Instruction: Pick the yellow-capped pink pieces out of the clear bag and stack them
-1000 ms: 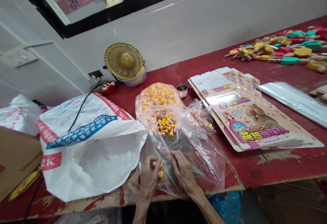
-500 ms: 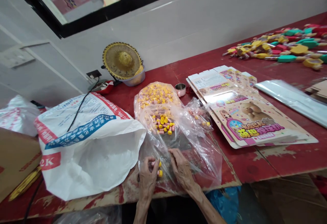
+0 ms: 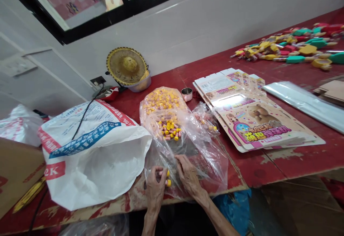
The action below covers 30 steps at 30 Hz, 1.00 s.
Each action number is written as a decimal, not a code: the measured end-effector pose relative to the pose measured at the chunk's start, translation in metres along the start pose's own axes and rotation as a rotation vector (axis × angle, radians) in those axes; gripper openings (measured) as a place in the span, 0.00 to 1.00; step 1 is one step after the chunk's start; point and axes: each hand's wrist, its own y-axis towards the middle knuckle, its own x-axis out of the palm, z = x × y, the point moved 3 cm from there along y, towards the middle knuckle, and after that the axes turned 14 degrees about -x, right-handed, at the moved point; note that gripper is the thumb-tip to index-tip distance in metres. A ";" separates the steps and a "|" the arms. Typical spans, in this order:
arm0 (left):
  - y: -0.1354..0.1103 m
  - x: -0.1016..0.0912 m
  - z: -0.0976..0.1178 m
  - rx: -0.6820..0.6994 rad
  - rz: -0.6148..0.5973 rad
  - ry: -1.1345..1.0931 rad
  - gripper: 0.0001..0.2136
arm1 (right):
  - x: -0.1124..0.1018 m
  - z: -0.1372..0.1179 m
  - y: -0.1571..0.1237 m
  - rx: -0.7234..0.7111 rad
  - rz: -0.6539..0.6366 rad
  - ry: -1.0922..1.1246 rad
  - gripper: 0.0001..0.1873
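Since the earlier frame the view has swung slightly, sliding the tabletop leftward. The left hand (image 3: pixel 156 189) pinches two small yellow-capped rolls (image 3: pixel 168 183) at the edge of a clear plastic bag (image 3: pixel 212 168), just apart from the right hand (image 3: pixel 189 176), which lies on the film. Beyond the hands, two heaps lie in the bag — one large (image 3: pixel 162 99), one small (image 3: pixel 169 130) — all loose, none visibly packed.

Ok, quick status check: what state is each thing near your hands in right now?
left hand: closed around yellow-capped tubes
right hand: resting on clear plastic bag
white woven sack: on its side, mouth open
printed cardboard blanks: flat, stacked
steel cup: upright
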 end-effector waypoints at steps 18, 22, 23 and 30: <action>0.004 0.000 0.001 -0.029 -0.036 0.017 0.25 | -0.002 -0.005 0.001 0.035 -0.026 0.008 0.18; 0.002 0.002 0.001 -0.058 -0.033 0.019 0.22 | -0.003 -0.005 0.001 0.047 -0.043 0.001 0.17; 0.002 0.002 0.001 -0.061 -0.035 0.022 0.21 | -0.003 -0.005 0.001 0.048 -0.045 -0.001 0.17; 0.005 0.001 -0.004 -0.047 -0.017 0.035 0.22 | -0.002 -0.003 0.001 0.060 -0.052 -0.019 0.17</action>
